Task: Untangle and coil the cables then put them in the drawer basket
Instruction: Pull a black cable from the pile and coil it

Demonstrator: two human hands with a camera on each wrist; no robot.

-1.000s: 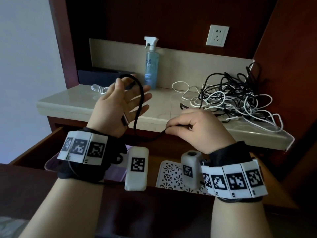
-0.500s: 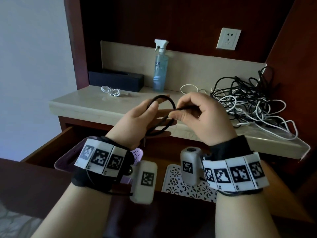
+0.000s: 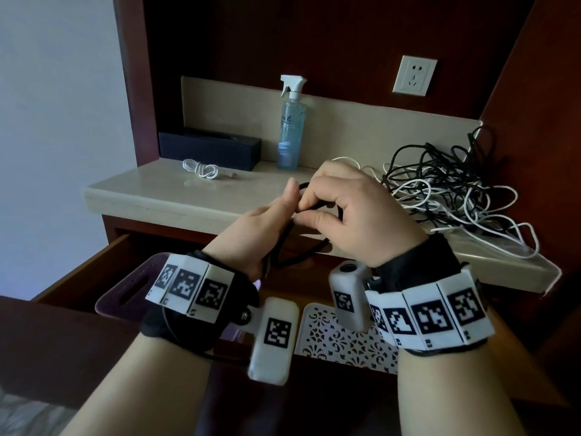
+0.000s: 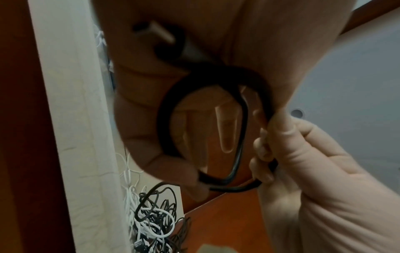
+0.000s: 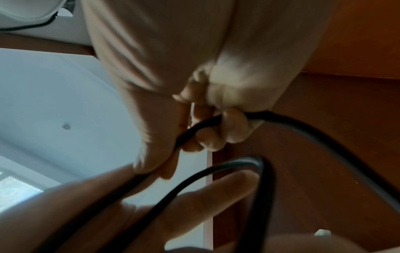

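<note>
Looking down from the head camera, both hands meet above the front edge of the beige tabletop (image 3: 151, 196): the left hand (image 3: 251, 228) stands with its fingers held up fairly straight, loops of a black cable (image 3: 292, 256) wound round them and hanging below the palm, while the right hand (image 3: 355, 212) pinches that cable between thumb and curled fingers just beside the left fingertips. On the right of the tabletop lies a tangled pile of black and white cables (image 3: 452, 196); at the back left lies a small coiled white cable (image 3: 201, 168), near a black box (image 3: 209, 149) and a clear spray bottle (image 3: 292, 127), with a wall socket (image 3: 414, 75) above. Below the hands the wooden drawer (image 3: 91, 272) stands open, holding a white perforated basket (image 3: 333, 338) and a purple basket (image 3: 125, 294) partly hidden by the wrists. From the left wrist, the black cable (image 4: 194, 119) forms an oval loop across the left hand's palm (image 4: 151, 85), a metal plug (image 4: 155, 31) lying against the palm, and the right hand (image 4: 314, 171) grips the strand at the loop's edge. From the right wrist, the right hand's fingers (image 5: 216, 135) curl round the black cable (image 5: 314, 137), and the left hand's fingers (image 5: 194, 202) stretch out with a loop passing over them.
</note>
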